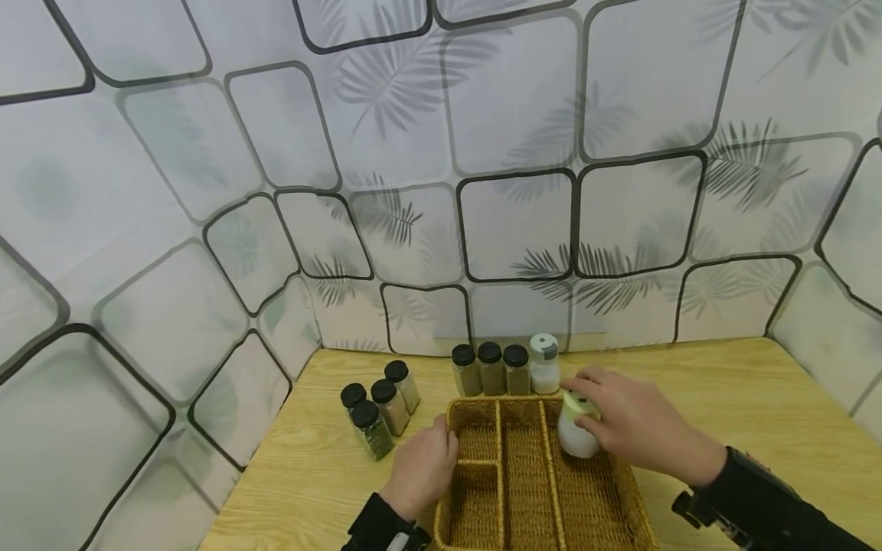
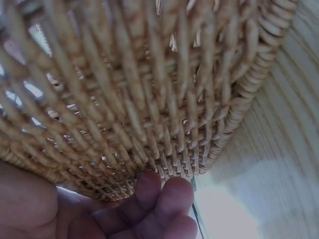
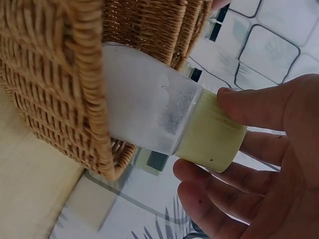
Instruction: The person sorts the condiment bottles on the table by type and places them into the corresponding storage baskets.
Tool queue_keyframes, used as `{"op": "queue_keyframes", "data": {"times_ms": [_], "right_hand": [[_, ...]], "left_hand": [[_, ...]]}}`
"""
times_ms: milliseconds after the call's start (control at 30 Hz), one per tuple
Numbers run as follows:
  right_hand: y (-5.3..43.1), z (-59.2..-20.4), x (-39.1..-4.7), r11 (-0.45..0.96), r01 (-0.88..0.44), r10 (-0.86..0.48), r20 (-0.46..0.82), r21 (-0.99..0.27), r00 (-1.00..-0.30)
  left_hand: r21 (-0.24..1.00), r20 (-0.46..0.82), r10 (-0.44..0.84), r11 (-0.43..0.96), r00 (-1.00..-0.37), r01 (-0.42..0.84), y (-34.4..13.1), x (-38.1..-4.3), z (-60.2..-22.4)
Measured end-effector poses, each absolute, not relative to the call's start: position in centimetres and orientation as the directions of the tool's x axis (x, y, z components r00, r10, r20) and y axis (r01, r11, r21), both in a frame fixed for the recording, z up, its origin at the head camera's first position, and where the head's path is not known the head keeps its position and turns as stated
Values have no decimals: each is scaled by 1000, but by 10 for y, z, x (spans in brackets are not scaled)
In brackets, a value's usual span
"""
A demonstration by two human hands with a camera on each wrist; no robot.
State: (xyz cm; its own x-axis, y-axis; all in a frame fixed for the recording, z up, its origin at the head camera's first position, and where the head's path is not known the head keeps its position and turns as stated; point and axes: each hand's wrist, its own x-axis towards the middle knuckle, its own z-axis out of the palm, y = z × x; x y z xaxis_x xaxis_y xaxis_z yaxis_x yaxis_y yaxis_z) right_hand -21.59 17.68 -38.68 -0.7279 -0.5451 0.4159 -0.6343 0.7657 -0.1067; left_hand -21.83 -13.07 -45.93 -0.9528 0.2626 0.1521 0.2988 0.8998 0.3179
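My right hand [image 1: 630,421] holds a seasoning jar [image 1: 577,442] by its pale yellow-green lid [image 3: 212,132], thumb on one side and fingers on the other. White powder fills the clear body [image 3: 144,97], whose lower part sits within the right compartment of a woven divided basket [image 1: 637,501], partly hidden by the rim in the right wrist view. My left hand [image 1: 423,467] grips the basket's left side near the far corner. Its fingertips [image 2: 174,196] lie against the outer wicker wall [image 2: 149,99] in the left wrist view.
Behind the basket stands a row of black-capped spice jars [image 1: 491,371] beside a white-capped jar [image 1: 544,366]. Several more black-capped jars [image 1: 372,432] cluster left of the basket. A patterned curtain [image 1: 517,229] borders the wooden table [image 1: 744,405] at the back and sides.
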Motion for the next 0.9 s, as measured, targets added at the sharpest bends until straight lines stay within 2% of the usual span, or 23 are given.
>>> {"op": "queue_keyframes", "data": {"times_ms": [433,900], "right_hand": [[174,-408,-221,794,-590,-520,338,-147,-785],[176,-412,-223,794,-584,-516,319,-171,-795]], "left_hand": [[320,149,273,896,-951,307,-131,-219,-458],[304,169,260,904,-951,301,-130,-219,-457]]}}
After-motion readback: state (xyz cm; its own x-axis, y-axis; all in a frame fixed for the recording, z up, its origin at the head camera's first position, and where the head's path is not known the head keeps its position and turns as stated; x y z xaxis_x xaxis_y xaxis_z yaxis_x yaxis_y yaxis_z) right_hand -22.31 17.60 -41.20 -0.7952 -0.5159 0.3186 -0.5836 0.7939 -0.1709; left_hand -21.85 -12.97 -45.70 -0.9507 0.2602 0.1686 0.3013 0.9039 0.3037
